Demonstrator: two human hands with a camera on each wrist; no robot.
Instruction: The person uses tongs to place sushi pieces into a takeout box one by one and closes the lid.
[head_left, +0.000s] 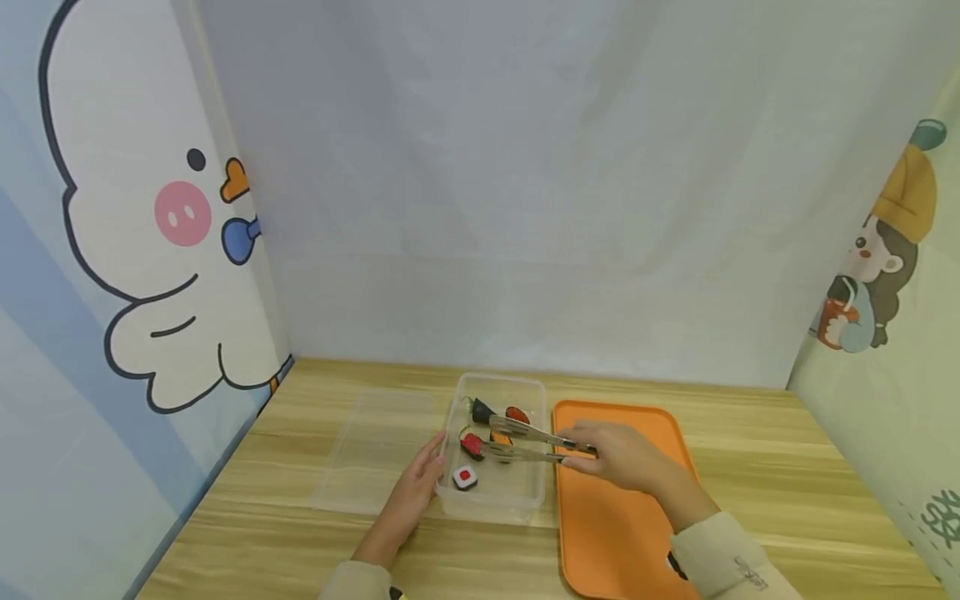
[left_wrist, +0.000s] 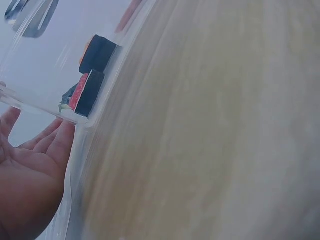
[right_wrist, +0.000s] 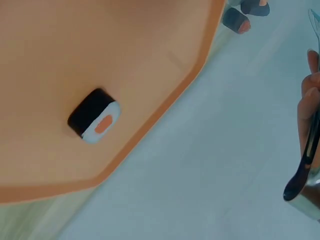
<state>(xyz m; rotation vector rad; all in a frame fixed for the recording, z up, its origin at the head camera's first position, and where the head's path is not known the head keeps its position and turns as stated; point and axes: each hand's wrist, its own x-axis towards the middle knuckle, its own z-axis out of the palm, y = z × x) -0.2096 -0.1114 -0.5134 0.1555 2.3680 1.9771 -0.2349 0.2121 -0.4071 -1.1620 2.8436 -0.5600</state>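
A clear plastic box (head_left: 491,505) holds several toy sushi pieces, among them a white roll with a red centre (head_left: 465,477), a red-topped roll (head_left: 472,444) and a dark cone-shaped piece (head_left: 482,412). Against the box's left wall rest the straight fingers of my left hand (head_left: 414,487); the left wrist view shows the palm (left_wrist: 32,175) beside the wall. My right hand (head_left: 618,454) grips metal tongs (head_left: 536,433). Their arms stand apart, tips inside the box over the pieces. Whether the tips touch a piece, I cannot tell.
Right of the box lies an orange tray (head_left: 611,533). On it sits a black-and-white sushi roll with an orange centre (right_wrist: 95,116), partly behind my right sleeve in the head view. A flat clear lid (head_left: 367,458) lies left of the box. A pale curtain (head_left: 510,208) hangs behind the table.
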